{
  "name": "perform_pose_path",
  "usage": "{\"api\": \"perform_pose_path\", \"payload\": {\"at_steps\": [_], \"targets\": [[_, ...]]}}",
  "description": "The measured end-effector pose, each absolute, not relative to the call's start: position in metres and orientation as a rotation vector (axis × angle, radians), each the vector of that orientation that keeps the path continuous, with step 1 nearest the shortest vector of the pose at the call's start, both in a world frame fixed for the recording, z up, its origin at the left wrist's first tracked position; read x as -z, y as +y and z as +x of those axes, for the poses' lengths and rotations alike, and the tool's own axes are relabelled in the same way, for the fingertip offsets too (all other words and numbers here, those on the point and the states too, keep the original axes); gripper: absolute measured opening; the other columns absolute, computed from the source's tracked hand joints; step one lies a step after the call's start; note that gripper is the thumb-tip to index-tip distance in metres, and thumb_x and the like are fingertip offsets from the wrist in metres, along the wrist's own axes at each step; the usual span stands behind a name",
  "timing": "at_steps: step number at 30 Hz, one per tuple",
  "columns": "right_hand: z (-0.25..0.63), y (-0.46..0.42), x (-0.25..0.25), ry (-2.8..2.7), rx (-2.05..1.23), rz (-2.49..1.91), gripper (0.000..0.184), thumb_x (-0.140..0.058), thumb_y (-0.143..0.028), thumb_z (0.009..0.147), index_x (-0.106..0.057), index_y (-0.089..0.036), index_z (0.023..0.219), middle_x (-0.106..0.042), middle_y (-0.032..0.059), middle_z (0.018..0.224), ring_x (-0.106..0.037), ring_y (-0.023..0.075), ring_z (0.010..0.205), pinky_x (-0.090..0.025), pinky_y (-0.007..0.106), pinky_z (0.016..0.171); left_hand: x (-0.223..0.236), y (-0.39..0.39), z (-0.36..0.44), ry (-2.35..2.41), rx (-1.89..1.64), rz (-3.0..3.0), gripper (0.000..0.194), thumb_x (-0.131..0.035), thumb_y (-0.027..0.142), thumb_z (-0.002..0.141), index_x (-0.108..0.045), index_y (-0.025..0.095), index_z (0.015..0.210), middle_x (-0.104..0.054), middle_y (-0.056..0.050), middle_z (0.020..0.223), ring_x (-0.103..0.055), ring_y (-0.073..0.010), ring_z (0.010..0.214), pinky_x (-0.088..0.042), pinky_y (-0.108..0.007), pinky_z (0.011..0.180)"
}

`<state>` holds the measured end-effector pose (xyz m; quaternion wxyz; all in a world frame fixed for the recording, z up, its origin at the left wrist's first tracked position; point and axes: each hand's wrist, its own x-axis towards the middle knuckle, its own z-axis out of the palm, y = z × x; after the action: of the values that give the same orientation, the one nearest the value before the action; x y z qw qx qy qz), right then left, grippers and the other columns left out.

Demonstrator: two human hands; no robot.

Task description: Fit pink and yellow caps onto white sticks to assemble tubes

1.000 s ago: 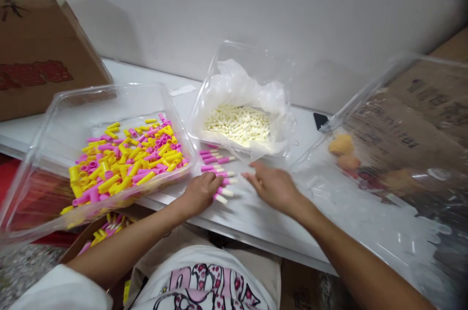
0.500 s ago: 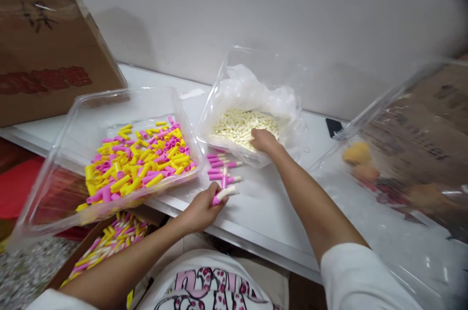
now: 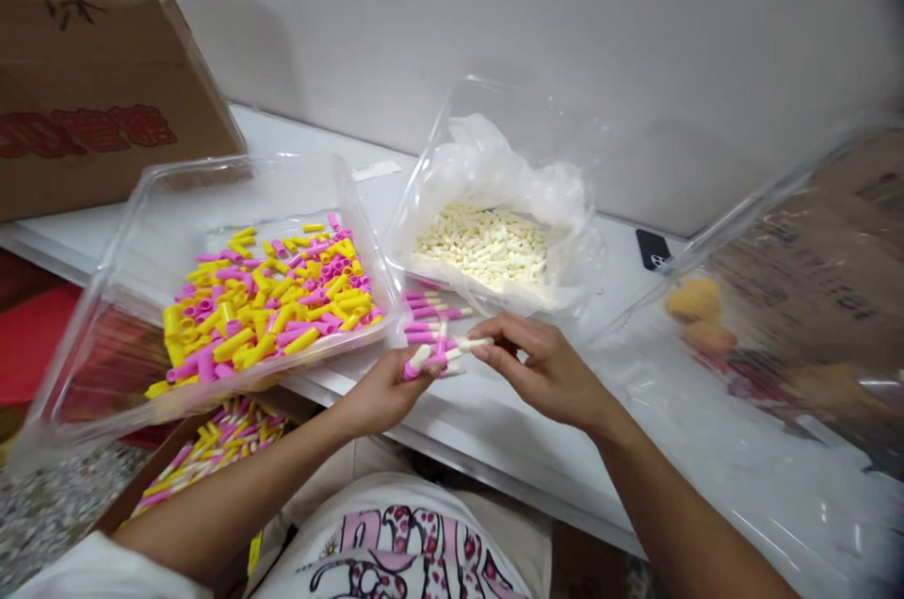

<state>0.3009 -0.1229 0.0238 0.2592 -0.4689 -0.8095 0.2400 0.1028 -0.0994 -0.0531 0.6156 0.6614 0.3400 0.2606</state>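
My left hand (image 3: 385,392) is closed around a few pink tubes (image 3: 411,369), with white tips showing at some ends. My right hand (image 3: 551,368) pinches a short white stick (image 3: 478,344) between thumb and forefinger, level with the tubes. The stick's near end meets or almost meets a tube; I cannot tell which. Beneath the hands, several pink tubes with white ends (image 3: 426,310) lie on the white table (image 3: 508,425). Beyond them, a bag-lined clear tub (image 3: 410,227) holds many white sticks (image 3: 487,246). Pink and yellow tubes (image 3: 279,298) fill the clear tub (image 3: 131,232) at left.
Below the table edge at left, a carton holds pink, yellow and white pieces (image 3: 212,453). A large cardboard box (image 3: 105,72) stands at back left. At right are a black phone (image 3: 651,250) and a big clear plastic container (image 3: 791,298). The wall closes off the back.
My right hand has come out of the tub of white sticks, back toward my left hand, bringing one white stick. My left hand still holds its tubes in nearly the same place.
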Motion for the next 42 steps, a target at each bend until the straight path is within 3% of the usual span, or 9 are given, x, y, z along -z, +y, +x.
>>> {"api": "perform_pose_path", "payload": {"at_steps": [3,11,17,22,26,28,33,39,42], "targets": [[0.296,-0.126,-0.024,-2.232,-0.628,-1.198,0.015,-0.048,-0.024,0.090,-0.060,-0.018,0.097,-0.065,0.0029,0.087,-0.058,0.0111,0.076,-0.042,0.022,0.067,0.052,-0.099,0.107,0.792,-0.602,1.586,0.034,-0.044,0.046,0.087,-0.052,0.015,0.076,-0.051,0.001,0.074,-0.045,-0.0128,0.070,-0.036,-0.024,0.063],[0.316,-0.114,-0.022,-2.143,-0.434,-1.431,0.020,-0.047,-0.032,0.091,-0.061,-0.019,0.095,-0.065,0.0016,0.081,-0.057,0.0111,0.068,-0.042,0.021,0.061,0.052,-0.101,0.108,0.873,-0.488,1.364,0.041,-0.044,0.056,0.084,-0.047,0.016,0.073,-0.046,0.004,0.059,-0.036,-0.0070,0.044,-0.028,-0.020,0.042],[0.363,-0.082,-0.037,-2.058,-0.060,-1.917,0.039,-0.051,-0.039,0.085,-0.053,-0.020,0.119,-0.065,0.0069,0.105,-0.062,0.0161,0.073,-0.044,0.028,0.067,0.051,-0.103,0.104,0.879,-0.521,1.339,0.040,-0.047,0.055,0.083,-0.049,0.016,0.075,-0.040,0.006,0.049,-0.038,-0.0083,0.043,-0.029,-0.020,0.043],[0.423,-0.115,-0.061,-1.896,0.194,-2.492,0.028,-0.042,-0.041,0.087,-0.061,-0.020,0.082,-0.066,0.0045,0.072,-0.059,0.0188,0.067,-0.034,0.026,0.056,0.060,-0.100,0.095,0.914,-0.500,1.328,0.042,-0.046,0.056,0.083,-0.050,0.015,0.073,-0.042,0.005,0.050,-0.038,-0.0084,0.045,-0.028,-0.020,0.044],[0.462,-0.146,-0.034,-2.101,-0.068,-2.838,0.023,-0.043,-0.032,0.085,-0.062,-0.019,0.084,-0.068,0.0070,0.082,-0.060,0.0191,0.072,-0.031,0.026,0.055,0.061,-0.101,0.104,0.886,-0.463,1.316,0.040,-0.049,0.055,0.081,-0.048,0.016,0.072,-0.045,0.004,0.054,-0.039,-0.0081,0.046,-0.028,-0.020,0.043],[0.467,-0.151,-0.010,-2.234,-0.201,-2.867,0.021,-0.044,-0.028,0.084,-0.062,-0.018,0.090,-0.068,0.0084,0.091,-0.061,0.0197,0.080,-0.032,0.025,0.057,0.059,-0.104,0.112,0.863,-0.442,1.325,0.039,-0.050,0.054,0.080,-0.048,0.016,0.073,-0.048,0.003,0.059,-0.040,-0.0079,0.047,-0.029,-0.020,0.043],[0.459,-0.139,0.029,-2.331,-0.180,-2.849,0.024,-0.043,-0.018,0.081,-0.063,-0.013,0.092,-0.063,0.0147,0.104,-0.062,0.0223,0.088,-0.035,0.027,0.060,0.056,-0.110,0.128,0.795,-0.446,1.331,0.036,-0.052,0.052,0.080,-0.047,0.017,0.076,-0.052,0.003,0.064,-0.042,-0.0078,0.048,-0.031,-0.020,0.044],[0.460,-0.146,0.001,-2.188,0.044,-2.819,0.031,-0.040,-0.021,0.082,-0.056,-0.007,0.104,-0.061,0.0189,0.099,-0.060,0.0252,0.084,-0.038,0.031,0.061,0.054,-0.108,0.122,0.815,-0.419,1.314,0.043,-0.050,0.057,0.080,-0.051,0.014,0.075,-0.050,0.002,0.062,-0.040,-0.0069,0.046,-0.028,-0.021,0.043],[0.440,-0.163,-0.018,-1.948,0.022,-2.483,0.034,-0.045,-0.027,0.083,-0.051,-0.011,0.113,-0.062,0.0098,0.083,-0.059,0.0201,0.071,-0.042,0.031,0.061,0.053,-0.106,0.121,0.761,-0.439,1.224,0.046,-0.053,0.058,0.078,-0.053,0.013,0.085,-0.044,0.005,0.058,-0.035,-0.0059,0.046,-0.024,-0.021,0.043]]}}
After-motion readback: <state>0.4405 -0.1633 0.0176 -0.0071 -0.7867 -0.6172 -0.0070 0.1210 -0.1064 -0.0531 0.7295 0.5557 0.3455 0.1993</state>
